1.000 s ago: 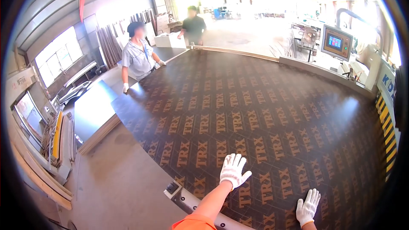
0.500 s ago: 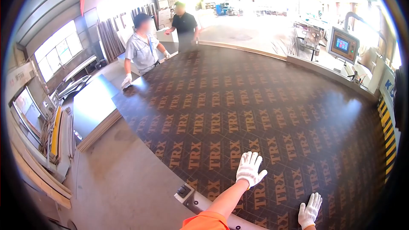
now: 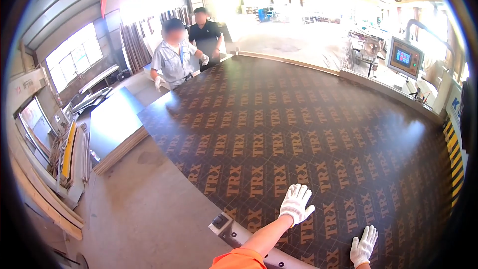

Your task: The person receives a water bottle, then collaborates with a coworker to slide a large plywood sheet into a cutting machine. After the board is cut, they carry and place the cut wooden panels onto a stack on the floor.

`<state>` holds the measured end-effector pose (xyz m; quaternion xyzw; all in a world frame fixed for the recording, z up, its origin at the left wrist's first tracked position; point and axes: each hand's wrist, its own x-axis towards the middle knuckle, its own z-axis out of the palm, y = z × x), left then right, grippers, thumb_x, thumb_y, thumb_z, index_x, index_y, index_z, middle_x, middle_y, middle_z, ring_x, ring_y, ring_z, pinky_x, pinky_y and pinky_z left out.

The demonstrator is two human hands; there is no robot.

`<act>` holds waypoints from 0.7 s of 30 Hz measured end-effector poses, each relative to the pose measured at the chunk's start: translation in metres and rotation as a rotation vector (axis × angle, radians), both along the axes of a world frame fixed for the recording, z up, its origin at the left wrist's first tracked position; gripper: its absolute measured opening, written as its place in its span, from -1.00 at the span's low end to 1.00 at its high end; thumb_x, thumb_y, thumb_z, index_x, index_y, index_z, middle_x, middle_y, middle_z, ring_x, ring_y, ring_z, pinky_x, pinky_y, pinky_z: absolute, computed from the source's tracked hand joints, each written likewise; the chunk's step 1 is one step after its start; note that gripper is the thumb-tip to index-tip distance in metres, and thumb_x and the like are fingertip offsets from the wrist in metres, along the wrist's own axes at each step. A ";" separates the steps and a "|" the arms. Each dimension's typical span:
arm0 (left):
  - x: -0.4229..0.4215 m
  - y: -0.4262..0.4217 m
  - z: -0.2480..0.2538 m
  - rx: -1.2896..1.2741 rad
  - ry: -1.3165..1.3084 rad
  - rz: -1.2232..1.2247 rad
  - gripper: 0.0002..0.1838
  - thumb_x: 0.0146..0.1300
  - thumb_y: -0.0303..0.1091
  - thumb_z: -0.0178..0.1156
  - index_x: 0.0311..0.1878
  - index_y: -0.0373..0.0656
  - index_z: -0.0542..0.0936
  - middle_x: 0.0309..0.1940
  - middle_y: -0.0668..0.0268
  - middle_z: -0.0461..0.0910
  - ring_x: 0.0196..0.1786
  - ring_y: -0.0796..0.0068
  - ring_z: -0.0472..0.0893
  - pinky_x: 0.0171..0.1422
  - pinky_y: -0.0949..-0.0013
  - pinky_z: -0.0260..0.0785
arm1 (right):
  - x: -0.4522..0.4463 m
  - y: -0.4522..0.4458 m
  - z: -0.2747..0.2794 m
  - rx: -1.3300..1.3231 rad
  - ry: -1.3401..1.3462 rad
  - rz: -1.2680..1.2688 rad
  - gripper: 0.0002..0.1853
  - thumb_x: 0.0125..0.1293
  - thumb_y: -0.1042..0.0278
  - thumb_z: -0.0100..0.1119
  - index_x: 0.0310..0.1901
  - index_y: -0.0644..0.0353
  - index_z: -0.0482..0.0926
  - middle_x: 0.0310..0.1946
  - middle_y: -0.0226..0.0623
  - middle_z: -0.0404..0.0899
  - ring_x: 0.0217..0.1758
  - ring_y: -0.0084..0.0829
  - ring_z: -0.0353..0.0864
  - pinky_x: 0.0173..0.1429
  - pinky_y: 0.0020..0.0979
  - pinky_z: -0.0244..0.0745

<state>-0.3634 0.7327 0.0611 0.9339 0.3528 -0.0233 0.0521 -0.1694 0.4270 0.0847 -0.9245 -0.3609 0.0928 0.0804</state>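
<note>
A large dark brown board (image 3: 249, 119) printed with rows of "TRX" lies flat in front of me. My left hand (image 3: 297, 204), in a white knit glove, rests palm down on its near part with the fingers stretched out. Lower and to the right, my right hand (image 3: 364, 246), also gloved, lies flat on the same surface, fingers extended and thumb apart. Neither hand grips anything. A metal rail (image 3: 239, 236) of the machine runs along the near edge of the board, under my left forearm.
Across the board stand a co-worker in a light shirt (image 3: 172, 62) and another person in black (image 3: 206, 40). Stacked panels (image 3: 117, 124) lie to the left. On the right are a touchscreen control panel (image 3: 406, 58) and a black-and-yellow striped edge (image 3: 453, 154).
The light-shirted co-worker's hand has come off the board's far left edge, and that person has turned. The person in black has shifted. My hands stay flat; the view has moved slightly.
</note>
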 end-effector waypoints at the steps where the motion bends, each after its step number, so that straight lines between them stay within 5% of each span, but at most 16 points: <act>1: -0.002 -0.004 -0.001 0.003 0.034 -0.016 -0.17 0.65 0.29 -0.18 0.74 -0.09 0.20 0.79 0.12 0.05 0.83 0.02 -0.03 0.89 -0.04 -0.36 | 0.000 -0.001 -0.001 0.003 0.002 0.004 -0.19 0.51 0.11 0.03 0.62 0.55 0.17 0.74 0.24 -0.02 0.84 0.16 -0.18 0.88 0.02 -0.40; 9: -0.010 -0.019 0.004 -0.021 0.045 -0.041 -0.19 0.66 0.26 -0.18 0.74 -0.09 0.20 0.79 0.10 0.05 0.82 0.01 -0.03 0.89 -0.03 -0.34 | -0.001 -0.001 0.000 -0.009 0.013 -0.010 -0.18 0.52 0.10 0.05 0.63 0.54 0.16 0.75 0.21 -0.02 0.84 0.15 -0.19 0.89 0.01 -0.41; 12: -0.009 -0.018 0.004 -0.024 0.044 -0.040 -0.19 0.65 0.26 -0.18 0.74 -0.09 0.19 0.79 0.10 0.04 0.82 0.00 -0.03 0.89 -0.03 -0.35 | 0.022 -0.015 -0.036 0.254 -0.666 0.284 -0.42 0.64 -0.08 0.00 0.28 0.31 0.65 0.30 0.22 0.64 0.40 0.16 0.60 0.50 0.10 0.47; 15: -0.009 -0.018 0.004 -0.025 0.044 -0.040 -0.19 0.65 0.25 -0.17 0.74 -0.09 0.19 0.79 0.11 0.04 0.82 0.00 -0.03 0.89 -0.03 -0.35 | 0.021 -0.018 -0.036 0.138 -0.397 0.214 -0.30 0.66 -0.08 0.00 0.49 0.44 0.43 0.55 0.24 0.38 0.63 0.21 0.32 0.72 0.14 0.15; 18: -0.010 -0.016 0.001 -0.014 0.034 -0.038 -0.19 0.65 0.25 -0.16 0.74 -0.09 0.20 0.79 0.11 0.05 0.82 0.00 -0.02 0.89 -0.04 -0.34 | 0.000 -0.001 -0.003 0.004 0.000 -0.013 -0.18 0.51 0.11 0.05 0.62 0.54 0.18 0.74 0.22 -0.01 0.84 0.16 -0.17 0.88 0.01 -0.40; 21: -0.010 -0.019 0.000 -0.014 0.018 -0.036 -0.19 0.65 0.25 -0.15 0.73 -0.09 0.21 0.78 0.10 0.07 0.81 -0.01 -0.01 0.88 -0.04 -0.33 | 0.006 -0.006 -0.015 0.036 -0.029 0.020 -0.19 0.51 0.11 0.06 0.61 0.54 0.19 0.73 0.23 0.01 0.83 0.17 -0.15 0.88 0.02 -0.38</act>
